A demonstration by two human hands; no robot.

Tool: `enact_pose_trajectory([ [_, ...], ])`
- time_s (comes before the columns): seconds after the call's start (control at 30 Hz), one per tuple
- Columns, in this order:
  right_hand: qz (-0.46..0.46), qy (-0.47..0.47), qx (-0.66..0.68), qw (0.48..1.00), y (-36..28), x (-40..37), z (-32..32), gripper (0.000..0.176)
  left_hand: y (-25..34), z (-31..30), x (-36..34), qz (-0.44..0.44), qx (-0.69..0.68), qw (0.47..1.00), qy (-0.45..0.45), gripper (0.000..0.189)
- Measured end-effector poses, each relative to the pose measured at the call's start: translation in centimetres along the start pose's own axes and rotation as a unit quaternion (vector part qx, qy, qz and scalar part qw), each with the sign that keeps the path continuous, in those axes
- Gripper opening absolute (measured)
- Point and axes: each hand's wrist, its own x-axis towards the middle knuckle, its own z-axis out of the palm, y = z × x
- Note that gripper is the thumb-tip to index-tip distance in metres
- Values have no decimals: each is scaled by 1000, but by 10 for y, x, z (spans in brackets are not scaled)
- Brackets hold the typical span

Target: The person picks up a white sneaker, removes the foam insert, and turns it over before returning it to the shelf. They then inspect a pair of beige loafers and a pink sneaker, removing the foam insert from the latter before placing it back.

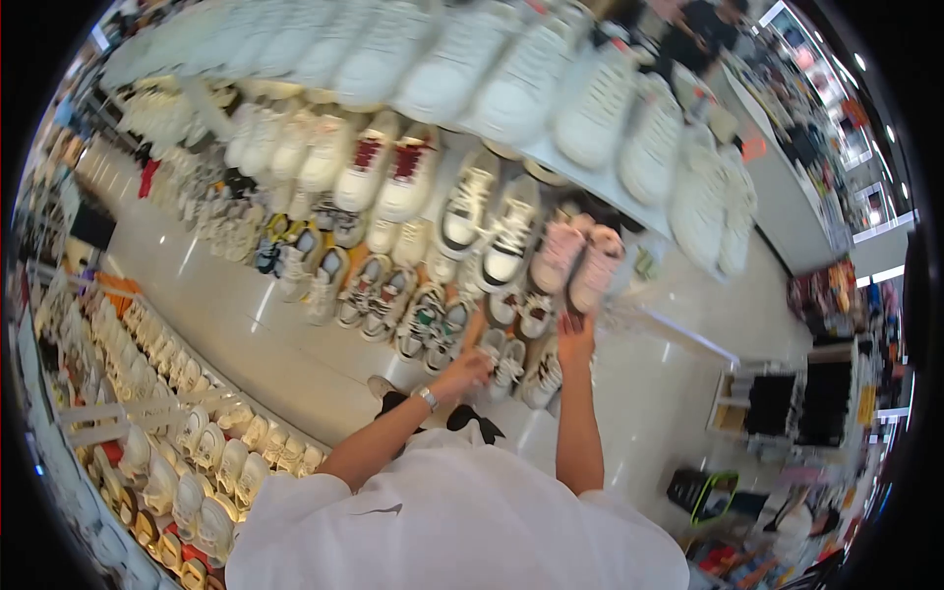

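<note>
A pair of pink sneakers (595, 267) stands at the right end of the middle shelf row. My right hand (576, 339) reaches up to the near end of the right-hand pink sneaker, its fingers closed on that end. My left hand (466, 374), with a metal watch (427, 397) on the wrist, is lower and to the left. It is close beside a pair of pale grey sneakers (506, 364) on a lower row; blur hides how its fingers are set and whether they touch. White sneakers with black trim (510, 231) stand left of the pink pair.
Large white sneakers (521, 84) line the top shelf. White sneakers with dark red laces (405, 177) stand further left. Another shoe rack (187, 433) runs along the lower left. Shiny tiled floor (251, 339) lies between the racks. A black basket (700, 494) stands at right, and people are in the background.
</note>
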Motion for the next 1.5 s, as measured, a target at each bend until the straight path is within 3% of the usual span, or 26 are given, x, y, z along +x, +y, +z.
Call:
enact_pose_trajectory([
  [0.13, 110, -108, -55, 986, 64, -12, -32, 37, -35, -83, -53, 0, -47, 998, 49, 37],
  [0.2, 198, -229, -180, 936, 113, -18, -54, 31, -51, -134, -86, 5, -65, 993, 102, 36],
  [0.27, 239, -160, -320, 903, 165, -72, -30, 25, -59, -184, -125, 3, -61, 982, 176, 35],
  [0.3, 246, -187, -416, 855, 198, -83, -28, 20, -60, -208, -148, -1, -51, 974, 220, 34],
  [0.33, 248, -213, -506, 798, 231, -90, -24, 19, -64, -235, -167, 6, -57, 965, 255, 33],
  [0.47, 211, -372, -631, 648, 337, -136, 15, 21, -78, -321, -242, 51, -123, 914, 384, 32],
  [0.6, 165, -473, -697, 513, 392, -163, 75, 18, -83, -361, -304, 102, -212, 837, 493, 30],
  [0.7, 187, -456, -707, 507, 411, -160, 109, 18, -104, -371, -325, 106, -256, 797, 537, 29],
  [0.8, 142, -443, -773, 432, 436, -103, 107, 17, -145, -371, -322, 91, -296, 770, 558, 30],
  [0.83, 73, -522, -761, 378, 445, -63, 85, 15, -173, -376, -313, 82, -290, 782, 546, 31],
  [0.9, -64, -647, -737, 183, 449, -24, 78, 13, -201, -371, -311, 34, -254, 802, 539, 28],
  [0.93, -130, -683, -718, 39, 445, -21, 87, 12, -206, -362, -311, -5, -224, 810, 542, 26],
  [0.97, -193, -701, -678, -106, 446, -22, 94, 12, -230, -367, -308, -24, -66, 829, 555, 24],
  [1.0, -56, -611, -789, 11, 453, -26, 98, 14, -257, -375, -306, -42, 94, 826, 555, 23],
  [1.07, 217, -343, -883, 235, 480, -39, 108, 18, -280, -392, -316, -30, 108, 870, 480, 25],
  [1.1, 267, -306, -873, 269, 472, -85, 151, 24, -287, -401, -325, -38, 113, 886, 448, 24],
  [1.2, 285, -380, -843, 252, 541, -69, 151, 26, -279, -446, -351, -81, 200, 891, 400, 24],
  [1.23, 309, -353, -841, 269, 560, -86, 178, 22, -272, -468, -360, -90, 243, 882, 393, 23],
  [1.33, -113, -674, -730, -9, 658, -66, 202, 21, -233, -548, -385, -62, 492, 785, 371, 23],
  [1.37, -67, -651, -754, 59, 688, -65, 216, 19, -217, -579, -391, -56, 520, 761, 383, 23],
  [1.4, -21, -622, -772, 125, 719, -68, 240, 18, -196, -613, -400, -58, 406, 810, 419, 20],
  [1.43, 39, -611, -770, 179, 742, -76, 272, 19, -167, -645, -406, -45, 97, 863, 495, 17],
  [1.47, 99, -595, -764, 230, 759, -87, 307, 20, -139, -670, -414, 8, -157, 819, 552, 16],
  [1.5, 127, -547, -784, 267, 777, -100, 340, 21, -110, -688, -421, 56, -295, 750, 589, 16],
])
